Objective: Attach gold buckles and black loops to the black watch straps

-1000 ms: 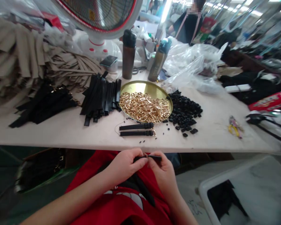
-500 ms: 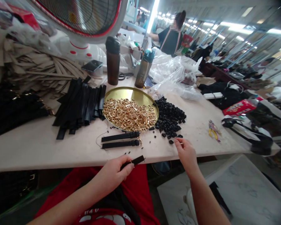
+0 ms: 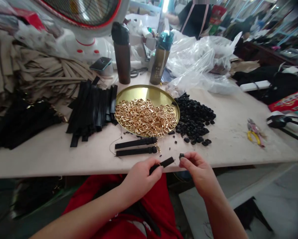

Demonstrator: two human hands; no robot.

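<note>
My left hand is closed around a black strap, whose free end sticks out to the right at the table's front edge. My right hand pinches a small black loop just right of that strap end, a short gap between them. Two finished black straps lie on the table right in front. Behind them a gold tray holds several gold buckles. A heap of black loops lies to the tray's right.
A pile of black straps and beige strips fill the left. A fan, two bottles, a phone and plastic bags stand behind. Pliers lie at the right. A person works at the far end.
My right hand left the strap, reached to the black loops, and has come back holding one next to the strap end. The left hand kept the strap and lifted it slightly.
</note>
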